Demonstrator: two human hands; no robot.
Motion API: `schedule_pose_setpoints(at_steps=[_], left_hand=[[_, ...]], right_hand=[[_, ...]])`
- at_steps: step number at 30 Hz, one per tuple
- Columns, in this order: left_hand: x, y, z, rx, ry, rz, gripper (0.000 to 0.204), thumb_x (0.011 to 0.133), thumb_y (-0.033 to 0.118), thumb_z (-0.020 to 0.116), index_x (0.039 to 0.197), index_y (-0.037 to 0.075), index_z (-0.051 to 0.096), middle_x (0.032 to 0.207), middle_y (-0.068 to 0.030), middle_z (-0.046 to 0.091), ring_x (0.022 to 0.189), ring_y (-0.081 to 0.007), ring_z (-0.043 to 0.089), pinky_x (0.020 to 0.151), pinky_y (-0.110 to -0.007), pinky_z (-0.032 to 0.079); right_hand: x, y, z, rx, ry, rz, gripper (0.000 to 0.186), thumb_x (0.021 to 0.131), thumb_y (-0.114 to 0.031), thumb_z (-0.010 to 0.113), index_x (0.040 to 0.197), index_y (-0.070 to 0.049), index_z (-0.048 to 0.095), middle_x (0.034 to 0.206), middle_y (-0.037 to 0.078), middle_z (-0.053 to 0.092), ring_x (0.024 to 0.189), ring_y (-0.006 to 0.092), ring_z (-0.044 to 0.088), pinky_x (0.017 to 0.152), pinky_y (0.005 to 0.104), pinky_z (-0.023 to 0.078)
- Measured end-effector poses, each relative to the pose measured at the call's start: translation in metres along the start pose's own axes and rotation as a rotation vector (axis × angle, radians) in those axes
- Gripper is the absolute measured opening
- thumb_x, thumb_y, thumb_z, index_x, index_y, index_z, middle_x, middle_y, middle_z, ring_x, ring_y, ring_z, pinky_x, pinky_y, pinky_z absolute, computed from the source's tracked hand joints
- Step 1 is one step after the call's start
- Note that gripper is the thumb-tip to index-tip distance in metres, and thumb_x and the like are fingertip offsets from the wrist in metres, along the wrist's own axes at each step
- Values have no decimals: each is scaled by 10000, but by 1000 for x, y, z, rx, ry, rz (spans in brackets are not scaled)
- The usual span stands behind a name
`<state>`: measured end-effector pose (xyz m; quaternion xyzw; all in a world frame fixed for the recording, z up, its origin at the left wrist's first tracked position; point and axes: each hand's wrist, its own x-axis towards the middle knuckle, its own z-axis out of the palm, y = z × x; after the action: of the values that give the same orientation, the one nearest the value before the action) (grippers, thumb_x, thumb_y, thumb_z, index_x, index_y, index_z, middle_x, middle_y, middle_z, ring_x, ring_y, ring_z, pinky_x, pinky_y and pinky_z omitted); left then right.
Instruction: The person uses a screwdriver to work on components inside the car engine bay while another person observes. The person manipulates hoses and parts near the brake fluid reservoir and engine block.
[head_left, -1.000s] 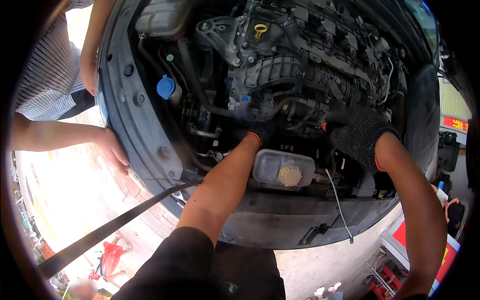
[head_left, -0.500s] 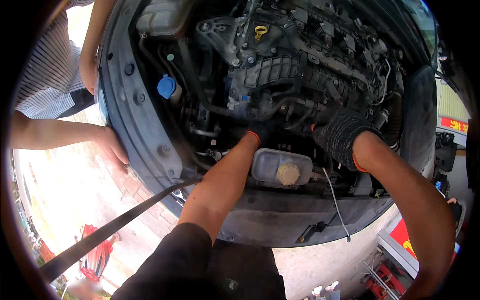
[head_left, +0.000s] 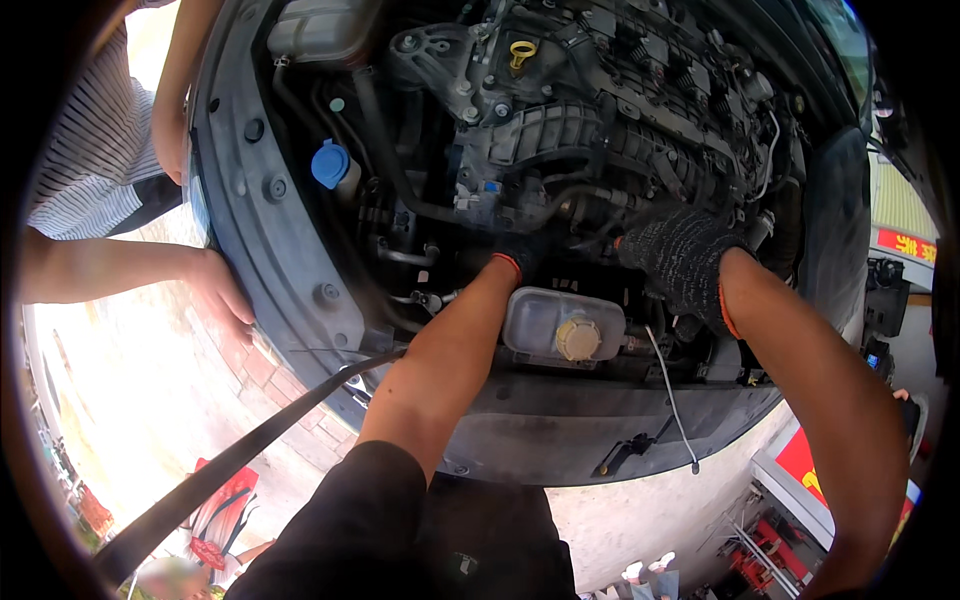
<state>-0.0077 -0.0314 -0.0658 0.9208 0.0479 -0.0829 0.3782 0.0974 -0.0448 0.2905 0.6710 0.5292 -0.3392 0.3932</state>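
My left hand (head_left: 520, 258), in a dark glove with an orange cuff, reaches down into the engine bay below the hoses (head_left: 560, 210); its fingers are hidden in shadow. My right hand (head_left: 680, 268), in a speckled dark grey knit glove, is curled low at the engine's front, right of my left hand, around something I cannot make out, with a small orange bit at its fingertips. Just beneath both hands sits a translucent reservoir (head_left: 540, 325) with a cream cap (head_left: 578, 339). The engine (head_left: 580, 80) has a yellow dipstick loop (head_left: 522, 52).
A person in a striped top stands left, a hand (head_left: 218, 285) on the car's front edge. A dark strap-like bar (head_left: 245, 455) crosses the lower left. Further off are a person in red (head_left: 220, 510), a blue-capped reservoir (head_left: 330, 165) and red equipment (head_left: 770, 560) at lower right.
My right hand and forearm have shifted leftward from where they were a second ago. My left hand stays down in the bay. The person in red has moved slightly.
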Motion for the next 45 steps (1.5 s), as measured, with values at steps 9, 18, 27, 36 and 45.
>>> schedule_pose_setpoints(at_steps=[9,18,27,36,45], left_hand=[[-12,-18,-9,-162,97,-22,459,997,377,442,1340,89,544,1395,-140,520,1253,-325,509,1046,-404,413],[-3,28,-49,-239,16,-124,565,901,457,589,1379,161,524,1404,-193,541,1234,-401,550,1023,-450,445],[-24,-35,-29,-18,7,-150,497,929,447,564,1276,92,550,1290,-197,566,1149,-379,581,957,-443,472],[15,-7,-3,-1308,156,-301,475,973,401,549,1300,56,565,1162,-128,648,968,-213,595,892,-346,495],[-11,14,-40,-953,224,-64,487,989,392,573,1350,67,542,1252,-119,612,1105,-196,588,951,-315,482]], right_hand=[[12,-3,4,-39,36,-138,354,910,-246,589,1246,-170,675,1191,137,684,1098,344,652,954,422,516],[-48,-39,-10,-82,136,61,289,894,-205,619,1136,-76,711,1151,169,701,1053,311,691,896,429,561],[-10,-12,-40,-8,66,-78,345,891,-190,608,1227,-135,662,1164,170,683,1084,312,669,900,455,545],[-54,3,1,-200,273,62,397,885,-130,589,1282,-140,617,1169,134,650,1072,295,652,884,465,538],[-149,-42,200,1000,917,7,441,740,-74,746,1171,-46,660,881,113,667,705,273,664,637,346,550]])
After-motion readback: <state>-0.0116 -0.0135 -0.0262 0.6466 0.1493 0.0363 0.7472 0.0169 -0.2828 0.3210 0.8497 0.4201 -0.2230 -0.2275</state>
